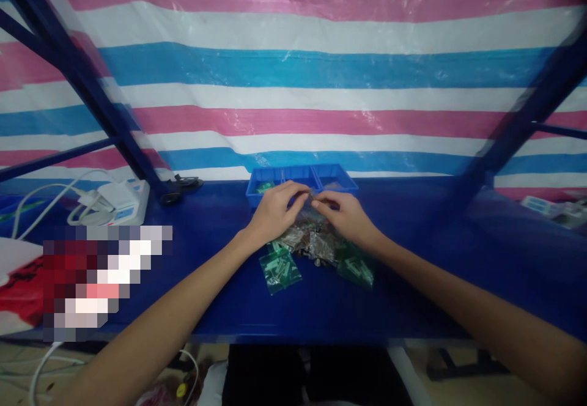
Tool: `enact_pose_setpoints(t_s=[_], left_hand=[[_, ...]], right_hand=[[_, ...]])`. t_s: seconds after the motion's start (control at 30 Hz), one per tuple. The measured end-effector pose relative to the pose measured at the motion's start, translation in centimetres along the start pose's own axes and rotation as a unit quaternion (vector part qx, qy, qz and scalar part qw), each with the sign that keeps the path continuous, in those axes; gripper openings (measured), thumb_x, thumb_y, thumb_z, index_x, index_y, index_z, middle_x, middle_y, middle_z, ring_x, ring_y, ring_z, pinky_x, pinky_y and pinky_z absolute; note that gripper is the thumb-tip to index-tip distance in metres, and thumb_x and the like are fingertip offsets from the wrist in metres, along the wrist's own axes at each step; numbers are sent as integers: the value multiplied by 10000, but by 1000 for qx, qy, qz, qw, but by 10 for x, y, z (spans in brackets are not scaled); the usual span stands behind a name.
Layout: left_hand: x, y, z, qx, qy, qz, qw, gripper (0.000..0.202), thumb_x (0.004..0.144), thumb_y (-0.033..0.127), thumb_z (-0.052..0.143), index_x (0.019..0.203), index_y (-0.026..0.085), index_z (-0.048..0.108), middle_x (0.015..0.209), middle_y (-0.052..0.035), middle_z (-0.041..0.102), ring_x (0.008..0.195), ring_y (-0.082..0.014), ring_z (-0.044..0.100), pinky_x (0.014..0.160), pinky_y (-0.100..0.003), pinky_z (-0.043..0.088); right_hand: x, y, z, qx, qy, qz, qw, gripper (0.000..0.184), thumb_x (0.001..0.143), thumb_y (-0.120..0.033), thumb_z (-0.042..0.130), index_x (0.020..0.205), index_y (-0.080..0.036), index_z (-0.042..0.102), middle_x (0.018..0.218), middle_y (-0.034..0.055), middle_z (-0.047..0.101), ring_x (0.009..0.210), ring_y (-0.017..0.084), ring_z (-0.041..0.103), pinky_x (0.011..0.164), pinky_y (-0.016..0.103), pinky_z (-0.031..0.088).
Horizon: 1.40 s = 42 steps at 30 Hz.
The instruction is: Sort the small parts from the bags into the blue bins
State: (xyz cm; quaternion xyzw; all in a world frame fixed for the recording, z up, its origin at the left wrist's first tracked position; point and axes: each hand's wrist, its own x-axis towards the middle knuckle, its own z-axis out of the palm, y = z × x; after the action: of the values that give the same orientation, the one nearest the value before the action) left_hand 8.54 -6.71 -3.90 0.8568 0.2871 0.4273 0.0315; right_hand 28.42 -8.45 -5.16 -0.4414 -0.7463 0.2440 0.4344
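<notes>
My left hand (275,210) and my right hand (346,215) meet over a pile of small clear bags (316,244) on the blue table (229,296). Their fingertips pinch together on a small item between them, too small to name. Green-tinted bags holding small parts lie in front: one (279,269) under my left wrist, another (358,268) under my right wrist. A blue two-compartment tray (330,177) stands just behind my hands, with something green in its left compartment.
A white power strip with cables (114,201) sits at the left, beside a dark clamp (177,187) on a blue frame post (82,76). A striped tarp (293,70) hangs behind. A red and white bag (18,290) lies at the far left edge.
</notes>
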Motion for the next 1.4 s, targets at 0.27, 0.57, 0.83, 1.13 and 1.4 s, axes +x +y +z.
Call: enact_pose_setpoints(t_s=[0.27,0.57,0.83,1.13,1.4], left_hand=[[1,-1,-2,69,-4,74,995,350,955,136,552,1298,205,554,1282,-107,601,1211,-241,584,1007,-442,517],[-1,-1,3,97,-45,115,988,428,915,164,638,1330,173,533,1339,-129,595,1248,-275,535,1052,-501,471],[-5,-4,9,62,-32,66,995,312,988,95,460,1262,177,586,1162,-94,695,1115,-242,601,925,-441,511],[-8,-7,10,133,-77,-48,987,312,1033,212,438,1326,190,541,1001,-97,706,950,-240,676,800,-382,536],[-6,-4,8,133,-54,-52,988,462,992,220,504,1440,161,401,1083,-95,678,1014,-238,636,864,-382,524]], right_hand=[[1,-1,-1,23,22,23,999,257,910,-397,589,782,-193,678,685,3,575,640,152,503,600,309,391],[2,1,-2,69,20,4,997,260,915,-418,595,828,-194,692,792,39,653,715,173,560,616,315,451],[1,-4,0,52,28,-24,998,220,927,-387,600,864,-213,719,1081,92,705,1001,233,630,753,370,530],[1,0,1,-9,23,-5,1000,191,891,-265,591,990,-184,733,937,76,757,829,212,674,722,362,520],[11,5,-16,23,75,21,997,260,868,-274,583,1028,-161,755,924,104,749,801,235,688,647,361,558]])
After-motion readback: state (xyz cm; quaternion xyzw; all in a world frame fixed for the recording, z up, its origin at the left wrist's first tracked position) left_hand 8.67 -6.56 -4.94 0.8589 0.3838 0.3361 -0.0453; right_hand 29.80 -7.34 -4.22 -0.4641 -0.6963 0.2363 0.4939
